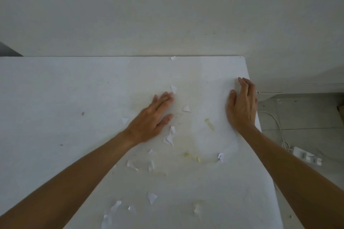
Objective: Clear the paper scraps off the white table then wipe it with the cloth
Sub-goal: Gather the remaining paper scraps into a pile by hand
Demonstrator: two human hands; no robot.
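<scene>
The clearing has barely begun, as far as can be judged: paper scraps [170, 138] lie scattered over the white counter [55, 89], from one at twelve o'clock against the far edge, through several around the middle, to a cluster at six o'clock near the bottom of the view. The left hand [152, 117] lies flat and open, fingers together, touching a scrap at its fingertips. The right hand [242, 104] rests open at three o'clock along the counter's right edge, holding nothing. Yellowish smears [209, 123] mark the surface, so wiping is still ahead. No cloth is in view. The nearest scraps are cut off at the frame's bottom, and a cable [277, 122] lies on the floor.
</scene>
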